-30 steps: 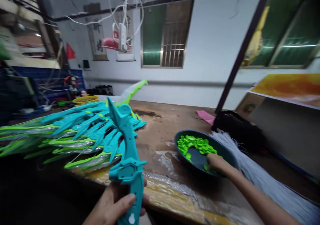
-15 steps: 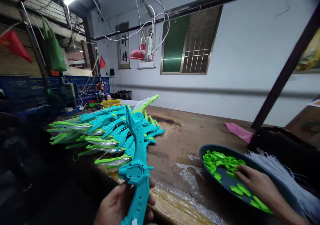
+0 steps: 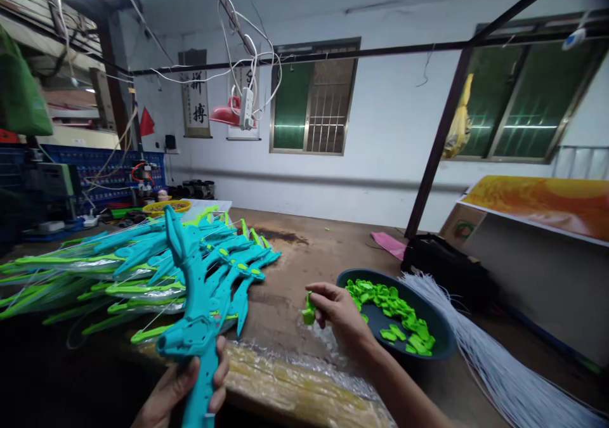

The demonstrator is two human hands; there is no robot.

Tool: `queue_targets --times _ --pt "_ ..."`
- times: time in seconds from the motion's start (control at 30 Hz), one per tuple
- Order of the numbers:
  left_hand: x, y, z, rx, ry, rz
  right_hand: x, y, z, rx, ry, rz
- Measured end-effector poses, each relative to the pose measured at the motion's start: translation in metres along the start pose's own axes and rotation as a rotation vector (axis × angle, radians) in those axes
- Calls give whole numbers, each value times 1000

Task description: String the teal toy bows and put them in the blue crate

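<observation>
My left hand [image 3: 183, 380] is closed round the lower part of a turquoise plastic toy bow body [image 3: 190, 301], held upright in front of the table's edge. Between the thumb and fingers of my right hand [image 3: 335, 307] is a small green plastic piece [image 3: 309, 314], above the tabletop and left of the round dark basin [image 3: 445, 345]. Loose green pieces [image 3: 380, 298] like it lie inside that basin. A pile of turquoise and green toy bows [image 3: 143, 257] with strings covers the table's left side, partly behind the held body.
White strands [image 3: 480, 345] lie right of the basin, with a black bag [image 3: 442, 269] behind them. A pink cloth [image 3: 389, 244] lies farther back. A yellow basket [image 3: 166, 208] stands beyond the bows. A red lamp [image 3: 226, 115] and power strip [image 3: 246, 108] hang overhead.
My right hand has come out of the basin to the left, bringing a green piece. The left hand still holds the toy bow body, now tilted differently. The view has swung right.
</observation>
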State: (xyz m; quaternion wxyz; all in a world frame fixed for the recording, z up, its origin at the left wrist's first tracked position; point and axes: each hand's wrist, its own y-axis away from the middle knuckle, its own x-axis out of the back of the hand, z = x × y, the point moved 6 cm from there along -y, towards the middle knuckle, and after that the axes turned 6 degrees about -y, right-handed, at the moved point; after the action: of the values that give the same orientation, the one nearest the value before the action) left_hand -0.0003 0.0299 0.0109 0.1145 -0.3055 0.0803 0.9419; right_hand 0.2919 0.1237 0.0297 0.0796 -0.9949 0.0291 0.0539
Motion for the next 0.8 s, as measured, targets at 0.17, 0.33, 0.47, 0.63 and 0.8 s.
queue_targets --times 0.17,0.33,0.47,0.63,0.8 --pt "-2 0 7 -56 -75 -79 -32 6 12 -62 -176 -89" --pt "12 1 6 -60 -171 80 -11 -9 51 -153 -202 11" --pt "14 10 3 -53 -122 166 1 7 96 -289 -263 66" --pt "22 25 -1 -21 28 320 -19 48 116 -407 -415 13" --pt "26 30 7 15 108 446 -51 80 91 -447 -579 -118"
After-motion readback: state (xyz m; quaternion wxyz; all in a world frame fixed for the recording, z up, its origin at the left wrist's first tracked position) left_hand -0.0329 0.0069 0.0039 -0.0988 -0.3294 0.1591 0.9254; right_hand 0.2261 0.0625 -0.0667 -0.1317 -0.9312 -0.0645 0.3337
